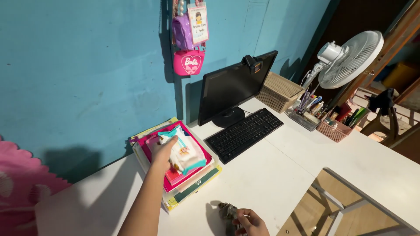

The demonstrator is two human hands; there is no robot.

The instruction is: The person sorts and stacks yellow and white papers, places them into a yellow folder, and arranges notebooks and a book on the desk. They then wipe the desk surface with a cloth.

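White desk point(271, 175) against a teal wall point(87, 65). Left hand point(162, 153) laid flat, fingers spread, on a white-and-teal soft wipes packet point(186, 150) atop stacked pink folders point(175, 177). Right hand point(249, 223) closed around a crumpled grey-brown cloth point(227, 213) near the desk's front edge.

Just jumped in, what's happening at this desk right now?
A person's left hand rests on a wipes pack lying atop a stack of books on the white desk. The right hand grips a crumpled cloth at the desk's near edge. The keyboard and monitor sit untouched.
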